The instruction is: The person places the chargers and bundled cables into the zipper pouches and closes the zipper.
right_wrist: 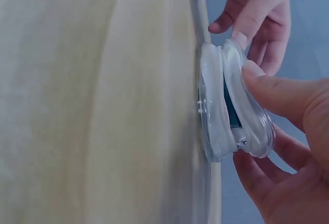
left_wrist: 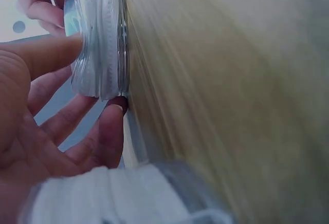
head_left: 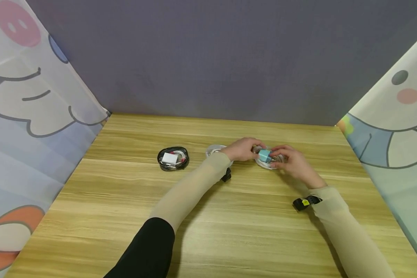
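Note:
A clear round zip pouch [head_left: 263, 165] with a white zip lies on the table, and a light blue block [head_left: 264, 155] shows in it. My left hand [head_left: 242, 149] holds its left side, thumb on the top and fingers at the rim. From the right, my right hand [head_left: 293, 164] pinches the other side; in the right wrist view its thumb [right_wrist: 280, 93] presses the upper cover while the fingers lie under the edge. There the zip side of the pouch [right_wrist: 212, 106] gapes, with something dark teal visible inside.
A second clear pouch [head_left: 213, 149] with a white cable lies beside the left wrist, partly hidden by it. Further left sits a black-rimmed pouch [head_left: 165, 167] holding a white charger [head_left: 169, 158] and cable. A grey wall [head_left: 222, 69] stands behind the wooden table [head_left: 250, 231].

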Motion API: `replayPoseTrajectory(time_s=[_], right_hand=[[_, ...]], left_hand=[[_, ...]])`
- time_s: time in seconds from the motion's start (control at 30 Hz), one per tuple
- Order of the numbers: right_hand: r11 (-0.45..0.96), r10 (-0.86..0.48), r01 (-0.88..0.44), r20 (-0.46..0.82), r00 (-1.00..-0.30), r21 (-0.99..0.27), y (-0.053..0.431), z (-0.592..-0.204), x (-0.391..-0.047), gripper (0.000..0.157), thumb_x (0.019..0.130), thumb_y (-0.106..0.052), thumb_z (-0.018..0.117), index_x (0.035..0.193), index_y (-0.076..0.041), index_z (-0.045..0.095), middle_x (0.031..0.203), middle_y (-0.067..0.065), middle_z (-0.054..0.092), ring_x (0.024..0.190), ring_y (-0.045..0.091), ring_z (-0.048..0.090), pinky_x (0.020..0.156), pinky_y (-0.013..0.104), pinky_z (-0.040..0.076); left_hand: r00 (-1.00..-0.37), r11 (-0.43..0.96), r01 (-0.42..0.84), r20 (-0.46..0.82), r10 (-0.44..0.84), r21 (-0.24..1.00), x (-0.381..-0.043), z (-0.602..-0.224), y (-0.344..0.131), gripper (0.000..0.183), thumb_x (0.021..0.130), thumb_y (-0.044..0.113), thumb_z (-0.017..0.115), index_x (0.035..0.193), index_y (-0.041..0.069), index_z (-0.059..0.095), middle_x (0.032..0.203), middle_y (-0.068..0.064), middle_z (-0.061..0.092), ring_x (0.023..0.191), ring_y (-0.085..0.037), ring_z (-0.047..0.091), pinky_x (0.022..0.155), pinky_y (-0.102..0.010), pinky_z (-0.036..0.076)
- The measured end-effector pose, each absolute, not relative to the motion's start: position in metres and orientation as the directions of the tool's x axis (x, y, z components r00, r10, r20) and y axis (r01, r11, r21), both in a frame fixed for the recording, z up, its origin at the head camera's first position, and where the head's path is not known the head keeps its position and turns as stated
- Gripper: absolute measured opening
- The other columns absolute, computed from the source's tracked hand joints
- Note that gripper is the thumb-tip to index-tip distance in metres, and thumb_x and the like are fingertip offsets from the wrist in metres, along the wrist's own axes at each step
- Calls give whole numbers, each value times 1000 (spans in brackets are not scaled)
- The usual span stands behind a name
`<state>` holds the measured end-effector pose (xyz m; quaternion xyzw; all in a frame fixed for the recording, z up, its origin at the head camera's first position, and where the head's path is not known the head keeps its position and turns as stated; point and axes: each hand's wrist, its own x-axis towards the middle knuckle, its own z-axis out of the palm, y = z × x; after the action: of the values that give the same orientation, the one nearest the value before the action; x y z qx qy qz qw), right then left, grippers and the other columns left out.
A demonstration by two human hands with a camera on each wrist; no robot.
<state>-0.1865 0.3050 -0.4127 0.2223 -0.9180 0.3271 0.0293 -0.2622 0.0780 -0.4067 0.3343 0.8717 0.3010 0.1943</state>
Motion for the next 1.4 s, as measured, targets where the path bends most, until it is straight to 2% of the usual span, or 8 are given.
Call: replayPoseTrajectory(time_s=[0.17, 0.3, 0.43, 0.57, 0.7, 0.83, 1.07, 1.4], right_hand=[[612, -359, -355, 151, -921, -707, 306, -413, -187, 43, 82, -4, 81, 122, 3, 66, 132, 22, 55, 121, 41, 50, 96, 56, 47], [507, -335, -245, 73, -939, -827, 310, -413, -187, 53, 87, -3, 76, 135, 5, 55, 138, 23, 51, 127, 41, 47, 98, 33, 49], [453, -339, -152, -12, -941, -878, 317, -411, -185, 48, 99, -14, 63, 143, 2, 48, 143, 22, 49, 128, 34, 47, 92, 15, 45], [436, -340, -100, -61, -938, -894, 322, -411, -184, 45, 109, -20, 43, 146, 5, 42, 146, 26, 44, 126, 16, 48, 92, 13, 43], [450, -337, -107, -58, -940, -886, 323, -414, -186, 43, 108, -12, 40, 147, 7, 40, 145, 29, 44, 118, 4, 50, 92, 12, 43], [473, -321, -117, -47, -946, -873, 323, -417, -187, 42, 105, -2, 44, 147, 7, 40, 140, 29, 49, 116, 15, 55, 89, 14, 47], [552, -296, -118, -62, -953, -826, 321, -420, -190, 42, 99, 4, 54, 140, 8, 48, 131, 29, 56, 119, 41, 54, 84, 14, 47], [669, -266, -159, -33, -963, -726, 319, -425, -194, 27, 98, 0, 59, 124, 4, 63, 116, 21, 66, 105, 34, 61, 79, 24, 49]], left_hand=[[-679, 587, 491, -139, 720, 643, -262, -406, 75, 43, 96, 26, 69, 138, 27, 58, 131, 4, 55, 103, -11, 54, 85, -27, 45], [-629, 553, 570, -110, 770, 608, -261, -403, 71, 42, 97, 27, 67, 139, 24, 58, 137, 3, 54, 111, -10, 53, 92, -26, 44], [-588, 533, 636, -97, 803, 558, -258, -401, 66, 42, 98, 31, 65, 139, 25, 59, 142, 4, 53, 120, -9, 51, 100, -26, 41], [-563, 522, 670, -96, 821, 528, -256, -401, 63, 43, 97, 37, 65, 139, 27, 59, 146, 5, 50, 130, -11, 47, 107, -27, 38], [-541, 499, 699, -77, 837, 512, -255, -403, 61, 43, 97, 38, 64, 138, 27, 60, 145, 6, 51, 133, -10, 45, 108, -26, 36], [-508, 457, 735, -39, 860, 500, -254, -405, 60, 40, 99, 35, 62, 138, 24, 60, 144, 4, 52, 132, -10, 45, 108, -23, 34], [-496, 473, 759, -73, 865, 448, -242, -397, 60, 41, 102, 34, 57, 142, 25, 57, 156, 1, 38, 143, -14, 33, 115, -25, 25], [-446, 424, 797, -54, 893, 430, -235, -395, 58, 41, 102, 32, 58, 143, 27, 56, 160, 6, 33, 144, -12, 27, 116, -26, 21]])
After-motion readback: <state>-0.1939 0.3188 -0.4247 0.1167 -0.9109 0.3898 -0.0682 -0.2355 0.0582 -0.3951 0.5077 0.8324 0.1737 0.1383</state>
